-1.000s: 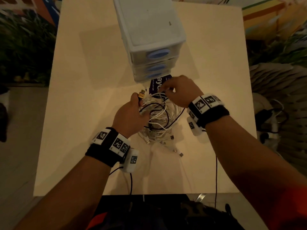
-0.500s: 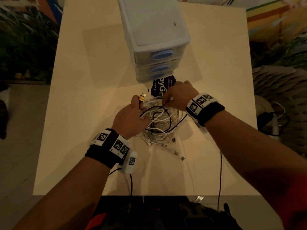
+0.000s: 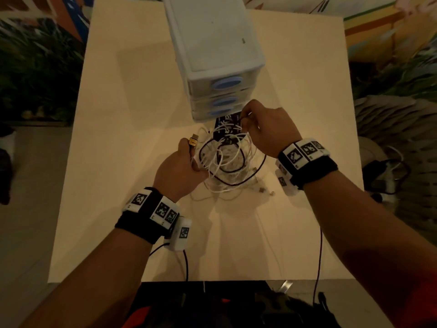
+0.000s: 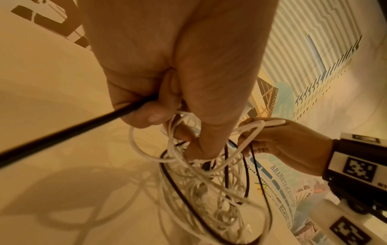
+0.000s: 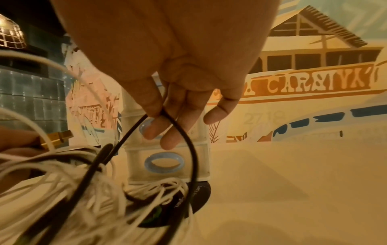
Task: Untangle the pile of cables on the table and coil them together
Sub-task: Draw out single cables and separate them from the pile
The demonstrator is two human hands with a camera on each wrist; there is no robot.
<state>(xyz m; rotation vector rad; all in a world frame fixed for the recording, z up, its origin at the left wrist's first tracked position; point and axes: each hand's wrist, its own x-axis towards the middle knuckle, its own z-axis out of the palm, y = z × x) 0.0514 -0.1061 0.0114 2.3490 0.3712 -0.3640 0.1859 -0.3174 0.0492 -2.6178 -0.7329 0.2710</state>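
- Table [image 3: 118, 162] fills the frame's middle; a drawer unit [image 3: 212, 50] stands at upper centre.
- Cable pile [image 3: 227, 162] lies mid-frame, below the drawers.
- Right hand [image 3: 267, 129] pinches a black cable loop [image 5: 184, 132].
- Left hand [image 3: 179, 171] grips cables and a gold plug [image 3: 192, 142].

Dim, warm amber light falls from above on the worktop [image 3: 132, 143], leaving the room's edges in murk. Cable shadows spread soft and doubled across it in the left wrist view. Both wrist views bend sharply at their borders, and the nearest white cables [image 5: 62, 199] smear out of focus.
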